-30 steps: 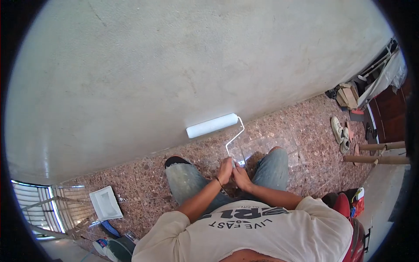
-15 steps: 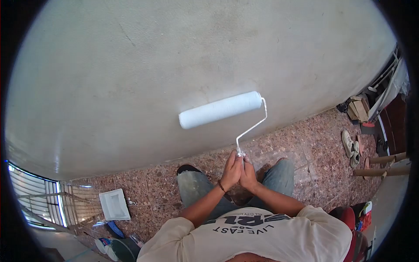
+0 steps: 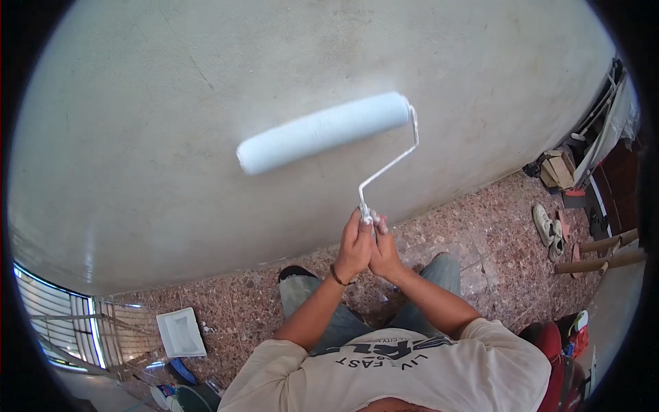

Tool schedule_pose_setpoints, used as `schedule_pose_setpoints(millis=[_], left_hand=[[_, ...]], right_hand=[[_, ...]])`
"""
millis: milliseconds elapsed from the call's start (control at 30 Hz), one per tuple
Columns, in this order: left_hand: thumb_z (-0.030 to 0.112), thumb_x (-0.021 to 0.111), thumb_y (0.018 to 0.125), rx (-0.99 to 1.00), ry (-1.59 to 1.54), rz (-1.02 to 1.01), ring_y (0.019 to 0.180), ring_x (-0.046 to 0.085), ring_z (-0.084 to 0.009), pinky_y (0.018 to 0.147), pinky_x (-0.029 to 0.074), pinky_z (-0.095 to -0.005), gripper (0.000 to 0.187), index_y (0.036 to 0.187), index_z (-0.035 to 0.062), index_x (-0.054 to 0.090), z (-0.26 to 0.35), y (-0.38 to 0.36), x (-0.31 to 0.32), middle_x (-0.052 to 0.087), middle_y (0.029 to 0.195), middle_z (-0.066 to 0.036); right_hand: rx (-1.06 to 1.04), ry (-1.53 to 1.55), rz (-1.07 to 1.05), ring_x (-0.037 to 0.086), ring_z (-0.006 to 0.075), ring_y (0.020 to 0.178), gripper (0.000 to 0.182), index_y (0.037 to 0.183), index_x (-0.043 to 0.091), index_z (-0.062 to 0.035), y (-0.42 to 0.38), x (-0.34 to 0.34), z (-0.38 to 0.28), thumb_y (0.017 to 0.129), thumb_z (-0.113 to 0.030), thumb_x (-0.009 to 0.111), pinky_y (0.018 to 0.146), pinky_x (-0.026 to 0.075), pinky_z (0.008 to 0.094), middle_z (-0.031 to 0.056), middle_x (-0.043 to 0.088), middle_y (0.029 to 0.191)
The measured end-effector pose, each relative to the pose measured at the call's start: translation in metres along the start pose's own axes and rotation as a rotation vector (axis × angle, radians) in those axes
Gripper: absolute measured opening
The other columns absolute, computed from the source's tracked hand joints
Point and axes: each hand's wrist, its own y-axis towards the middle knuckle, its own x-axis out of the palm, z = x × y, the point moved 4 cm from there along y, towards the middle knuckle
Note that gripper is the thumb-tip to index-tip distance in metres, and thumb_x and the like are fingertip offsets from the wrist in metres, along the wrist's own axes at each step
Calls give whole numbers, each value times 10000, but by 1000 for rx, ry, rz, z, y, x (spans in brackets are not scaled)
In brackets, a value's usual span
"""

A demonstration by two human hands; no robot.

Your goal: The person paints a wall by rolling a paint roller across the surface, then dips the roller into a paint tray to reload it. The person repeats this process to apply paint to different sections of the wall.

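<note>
A long paint roller (image 3: 326, 132) with a pale, whitish sleeve and a bent white wire frame is held out in front of the wall (image 3: 171, 137). Its sleeve slants, the left end lower than the right, and overlaps the wall in this view. Both hands are closed together around its handle, which they mostly hide. My left hand (image 3: 353, 248), with a dark band on the wrist, wraps the handle from the left. From the other side my right hand (image 3: 384, 254) grips it, with white smears on the fingertips.
On the speckled floor (image 3: 240, 305) at left lies a white paint tray (image 3: 182, 333), with a dark bucket (image 3: 199, 398) nearer. Shoes (image 3: 544, 223), cardboard (image 3: 557, 170) and wooden poles (image 3: 604, 262) are at the right. A slatted window or gate (image 3: 58, 312) stands at far left.
Both hands have risen with the roller, moving it up the view and slightly left. The sleeve appears larger now. Both hands keep their hold on the handle.
</note>
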Motion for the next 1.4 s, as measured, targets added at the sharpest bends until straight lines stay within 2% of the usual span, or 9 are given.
schedule_pose_setpoints(millis=[133, 267, 333, 400, 533, 600, 633, 833, 1400], left_hand=[[108, 359, 957, -160, 52, 190, 823, 507, -118, 767, 435, -277, 161, 998, 14, 483, -38, -37, -7, 536, 871, -52], [107, 352, 962, -248, 90, 204, 849, 509, -113, 782, 435, -270, 186, 1015, 14, 504, -61, -68, -17, 558, 921, -55], [108, 348, 965, -276, 53, 158, 838, 519, -116, 786, 435, -267, 186, 998, 12, 504, -56, -74, -15, 566, 909, -60], [110, 347, 967, -252, 6, 127, 831, 525, -119, 785, 435, -265, 187, 987, 9, 503, -53, -70, -18, 569, 895, -62], [145, 360, 975, -146, -62, 47, 800, 541, -135, 798, 455, -301, 174, 953, 17, 477, -12, -45, -3, 544, 816, -54], [160, 367, 977, -93, -100, 22, 794, 545, -139, 803, 463, -315, 174, 944, 22, 467, 9, -28, 0, 534, 797, -50], [166, 371, 977, -78, -78, -7, 788, 546, -140, 804, 469, -322, 171, 939, 25, 461, 19, -19, 1, 523, 780, -45], [175, 344, 981, -4, -12, -39, 750, 538, -145, 822, 473, -348, 202, 906, 24, 455, 94, 36, 21, 511, 730, -55], [288, 320, 990, 238, 19, -124, 715, 553, -180, 766, 482, -341, 311, 874, 33, 455, 277, 172, 85, 510, 678, -57]], right_hand=[[171, 98, 3, 532, 406, 1015, 359, 1193, 445, 58, -45, 11, 40, 890, -133, 408, 892, 398, 415, 267, 557, 1076], [548, 172, -146, 587, 245, 821, 346, 1148, 467, 39, -78, 12, 40, 913, -206, 397, 721, 451, 379, 183, 580, 851], [234, 62, -199, 567, 176, 618, 364, 1098, 454, 9, -87, 17, 51, 947, -298, 330, 521, 436, 341, 105, 549, 686], [479, 201, -291, 555, 189, 593, 389, 1014, 475, 7, -91, 18, 47, 955, -326, 284, 510, 429, 334, 95, 536, 675], [366, 283, -181, 556, 185, 594, 384, 994, 483, 9, -61, 11, 5, 962, -317, 282, 515, 431, 326, 91, 539, 680], [340, 304, -158, 552, 214, 716, 369, 1091, 460, 36, -45, 8, -5, 939, -284, 354, 607, 434, 338, 159, 527, 883], [-33, 48, -66, 551, 219, 712, 387, 1107, 456, 41, -31, 7, -6, 948, -295, 350, 608, 443, 335, 174, 510, 943], [243, 471, -142, 510, 138, 533, 356, 919, 468, -3, 26, -9, -73, 975, -323, 321, 469, 416, 285, 70, 504, 668], [-156, 442, 24, 441, 102, 409, 324, 890, 458, -19, 181, -76, -231, 978, -310, 345, 360, 359, 255, 18, 451, 556]])
